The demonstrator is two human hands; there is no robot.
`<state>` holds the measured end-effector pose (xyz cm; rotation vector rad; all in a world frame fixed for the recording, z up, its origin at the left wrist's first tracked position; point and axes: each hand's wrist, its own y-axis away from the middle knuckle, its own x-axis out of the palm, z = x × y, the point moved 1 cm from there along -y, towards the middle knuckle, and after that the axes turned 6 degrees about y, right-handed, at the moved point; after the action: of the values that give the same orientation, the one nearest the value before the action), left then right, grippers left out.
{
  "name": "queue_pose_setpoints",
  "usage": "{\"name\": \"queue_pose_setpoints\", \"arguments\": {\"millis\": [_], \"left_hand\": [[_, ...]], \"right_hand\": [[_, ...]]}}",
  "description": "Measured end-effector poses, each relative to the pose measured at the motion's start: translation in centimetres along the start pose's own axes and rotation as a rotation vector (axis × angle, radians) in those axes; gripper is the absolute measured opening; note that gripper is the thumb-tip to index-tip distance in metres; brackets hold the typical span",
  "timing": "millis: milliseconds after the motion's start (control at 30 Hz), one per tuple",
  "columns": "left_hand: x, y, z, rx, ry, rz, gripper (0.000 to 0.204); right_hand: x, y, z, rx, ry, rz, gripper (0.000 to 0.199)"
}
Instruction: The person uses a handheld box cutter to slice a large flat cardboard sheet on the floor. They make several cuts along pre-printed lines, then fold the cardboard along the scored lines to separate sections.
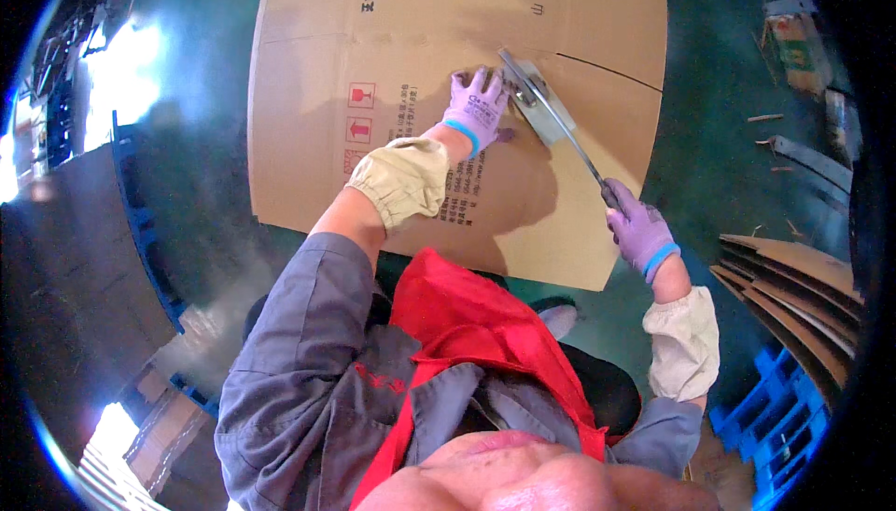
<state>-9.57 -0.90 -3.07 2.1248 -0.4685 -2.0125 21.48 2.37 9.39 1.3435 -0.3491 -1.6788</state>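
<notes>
A large brown cardboard sheet (327, 184) with printed marks lies before me, a straight slit running in from its right edge. On it rests a tool with a long dark metal lever (571, 133) over a pale flat plate (551, 105); I cannot tell its exact kind. My right hand (642, 231), in a purple glove, is closed round the lever's near end. My left hand (478, 105), gloved alike, lies on the cardboard beside the plate's left side with its fingers spread. The fingertips come close to the plate, and whether they touch it is unclear.
Stacked cardboard sheets (793, 296) stand at the right, above a blue pallet (770, 418). Cardboard scraps (812, 164) and a box (793, 54) lie on the green floor (719, 91) farther back. Another blue pallet edge (140, 222) runs along the left.
</notes>
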Motion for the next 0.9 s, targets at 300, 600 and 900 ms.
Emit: {"name": "queue_pose_setpoints", "arguments": {"millis": [300,600,900], "left_hand": [[1.6,-0.2,0.4,-0.003,0.032,-0.129,0.101],[0.6,-0.3,-0.2,-0.013,-0.014,-0.017,0.092],[0.6,-0.5,-0.2,-0.029,0.036,-0.005,0.097]], "right_hand": [[-3.9,0.6,3.8,0.142,-0.271,0.107,0.039],[-1.6,0.5,3.4,0.198,-0.359,0.111,0.042],[-2.9,1.0,4.8,0.261,-0.472,0.162,0.04]]}}
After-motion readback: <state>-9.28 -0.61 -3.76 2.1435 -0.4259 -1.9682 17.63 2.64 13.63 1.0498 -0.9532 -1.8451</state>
